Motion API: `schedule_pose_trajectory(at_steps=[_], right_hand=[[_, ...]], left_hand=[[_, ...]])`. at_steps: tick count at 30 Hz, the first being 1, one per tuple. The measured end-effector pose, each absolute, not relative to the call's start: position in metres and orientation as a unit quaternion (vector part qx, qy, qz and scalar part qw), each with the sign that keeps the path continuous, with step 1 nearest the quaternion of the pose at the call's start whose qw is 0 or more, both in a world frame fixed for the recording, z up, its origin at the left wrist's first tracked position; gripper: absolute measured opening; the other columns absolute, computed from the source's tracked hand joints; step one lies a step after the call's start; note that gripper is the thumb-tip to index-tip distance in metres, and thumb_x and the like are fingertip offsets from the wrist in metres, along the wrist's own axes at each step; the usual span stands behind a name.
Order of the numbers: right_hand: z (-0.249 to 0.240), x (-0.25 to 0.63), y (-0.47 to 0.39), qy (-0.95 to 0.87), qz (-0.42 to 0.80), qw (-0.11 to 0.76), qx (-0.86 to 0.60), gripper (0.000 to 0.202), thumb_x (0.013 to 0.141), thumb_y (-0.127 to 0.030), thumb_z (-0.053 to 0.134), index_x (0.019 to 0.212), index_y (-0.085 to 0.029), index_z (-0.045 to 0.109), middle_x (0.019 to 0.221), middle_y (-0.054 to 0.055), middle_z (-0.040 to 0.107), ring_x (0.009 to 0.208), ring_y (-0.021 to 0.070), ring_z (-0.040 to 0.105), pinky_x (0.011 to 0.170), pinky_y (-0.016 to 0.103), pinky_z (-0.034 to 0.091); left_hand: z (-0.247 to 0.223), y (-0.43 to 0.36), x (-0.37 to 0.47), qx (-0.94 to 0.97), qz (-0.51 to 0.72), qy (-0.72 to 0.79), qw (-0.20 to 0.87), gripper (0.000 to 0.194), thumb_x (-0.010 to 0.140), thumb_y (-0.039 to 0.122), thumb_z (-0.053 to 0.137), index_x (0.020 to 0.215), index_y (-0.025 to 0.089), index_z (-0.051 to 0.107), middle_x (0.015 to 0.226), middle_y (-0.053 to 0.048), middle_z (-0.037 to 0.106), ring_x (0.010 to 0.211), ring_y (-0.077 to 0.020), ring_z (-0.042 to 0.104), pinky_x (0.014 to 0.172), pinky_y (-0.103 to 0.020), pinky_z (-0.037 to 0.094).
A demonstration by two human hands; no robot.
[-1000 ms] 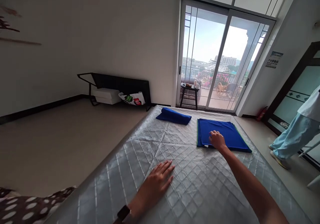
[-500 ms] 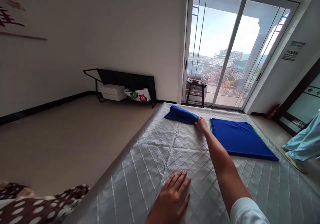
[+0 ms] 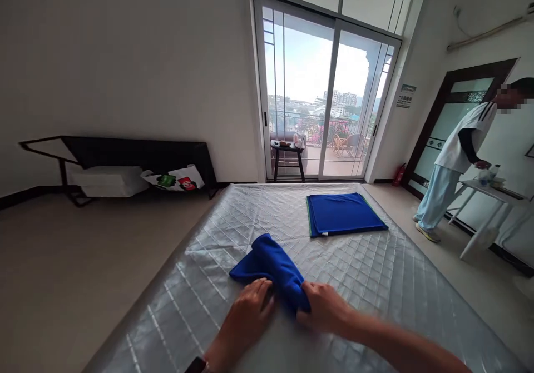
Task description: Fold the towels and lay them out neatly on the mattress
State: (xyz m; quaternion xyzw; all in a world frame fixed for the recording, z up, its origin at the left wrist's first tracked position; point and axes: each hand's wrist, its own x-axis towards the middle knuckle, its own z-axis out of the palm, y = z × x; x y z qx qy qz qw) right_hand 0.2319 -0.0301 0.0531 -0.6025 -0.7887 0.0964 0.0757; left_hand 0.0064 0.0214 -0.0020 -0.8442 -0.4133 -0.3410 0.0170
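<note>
R hand [image 3: 321, 306] has thumb & fingers clamped on the near end of the rolled blue cloth [image 3: 273, 262], which lies on the quilted silver cover [image 3: 354, 267], nearer than the folded blue cloth pile [image 3: 346, 213]. L hand [image 3: 250, 309] has fingers together at its near side, can't tell if gripping. Prob best w/ light R pinch, L steadying the loose flap [image 3: 246, 268] so nothing bunches

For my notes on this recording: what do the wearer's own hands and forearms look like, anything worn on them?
Both the ungloved left hand and the ungloved right hand are bare. The left wrist wears a dark-faced wristwatch, partly cut off by the bottom edge. The right wrist and visible forearm carry nothing; no sleeve shows on either arm.
</note>
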Motion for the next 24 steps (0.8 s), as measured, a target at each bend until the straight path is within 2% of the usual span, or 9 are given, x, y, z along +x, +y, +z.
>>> schedule_pose_trajectory(at_steps=[2,5,7,10,13,16,20,24], right_hand=[[0.068,0.254,-0.070,-0.788,0.116,0.112,-0.594,0.030,0.080,-0.032,0.073,0.106,-0.019,0.064,0.095,0.005,0.072,0.086,0.0219,0.069,0.075,0.029,0.054],[0.090,0.287,-0.120,-0.777,0.109,0.212,-0.582,0.038,0.079,-0.023,0.071,0.116,-0.021,0.061,0.108,0.007,0.070,0.102,0.0230,0.066,0.089,0.033,0.052],[0.099,0.303,-0.149,-0.778,0.090,0.276,-0.558,0.045,0.080,-0.016,0.068,0.123,-0.024,0.059,0.113,0.007,0.068,0.106,0.0225,0.063,0.093,0.035,0.051],[0.097,0.313,-0.183,-0.800,0.061,0.329,-0.498,0.053,0.080,-0.007,0.063,0.128,-0.029,0.058,0.118,0.005,0.067,0.107,0.0214,0.062,0.095,0.035,0.052],[0.082,0.314,-0.201,-0.803,0.047,0.354,-0.478,0.061,0.080,-0.001,0.057,0.133,-0.031,0.056,0.123,0.005,0.066,0.112,0.0209,0.060,0.098,0.035,0.051],[0.063,0.312,-0.203,-0.773,0.067,0.393,-0.493,0.063,0.077,0.003,0.052,0.130,-0.031,0.058,0.122,0.004,0.065,0.115,0.0193,0.059,0.098,0.034,0.052],[0.043,0.311,-0.198,-0.725,0.088,0.445,-0.519,0.064,0.069,0.005,0.053,0.123,-0.028,0.061,0.120,0.005,0.064,0.113,0.0199,0.059,0.097,0.036,0.053],[0.033,0.308,-0.192,-0.628,0.112,0.509,-0.578,0.064,0.064,0.004,0.056,0.120,-0.026,0.061,0.120,0.007,0.063,0.110,0.0217,0.061,0.094,0.038,0.054]], left_hand=[[0.019,0.008,0.014,-0.874,-0.332,-0.355,-0.007,0.026,0.096,0.039,0.047,0.096,0.024,0.069,0.094,-0.005,0.077,0.088,-0.0223,0.074,0.079,-0.036,0.061],[0.060,-0.026,0.036,-0.892,-0.353,-0.280,-0.030,0.021,0.097,0.036,0.050,0.093,0.026,0.068,0.090,-0.001,0.075,0.083,-0.0177,0.072,0.078,-0.030,0.059],[0.083,-0.052,0.058,-0.888,-0.381,-0.256,-0.031,0.018,0.096,0.037,0.054,0.100,0.027,0.069,0.097,-0.002,0.075,0.090,-0.0181,0.072,0.083,-0.030,0.058],[0.097,-0.086,0.095,-0.898,-0.368,-0.231,-0.069,0.031,0.094,0.041,0.056,0.122,0.032,0.066,0.122,-0.003,0.072,0.112,-0.0210,0.067,0.095,-0.033,0.057],[0.079,-0.106,0.129,-0.895,-0.338,-0.233,-0.172,0.039,0.099,0.045,0.044,0.130,0.032,0.063,0.129,-0.002,0.070,0.117,-0.0204,0.066,0.097,-0.034,0.057],[0.043,-0.115,0.150,-0.858,-0.339,-0.283,-0.262,0.050,0.102,0.049,0.029,0.119,0.027,0.071,0.118,-0.005,0.075,0.108,-0.0206,0.071,0.092,-0.035,0.060],[0.010,-0.117,0.152,-0.823,-0.352,-0.334,-0.294,0.054,0.093,0.065,0.042,0.112,0.026,0.074,0.113,-0.007,0.076,0.108,-0.0262,0.071,0.094,-0.043,0.059],[0.012,-0.114,0.149,-0.797,-0.385,-0.333,-0.325,0.050,0.087,0.065,0.052,0.112,0.027,0.073,0.111,-0.006,0.076,0.107,-0.0269,0.070,0.096,-0.043,0.058]])
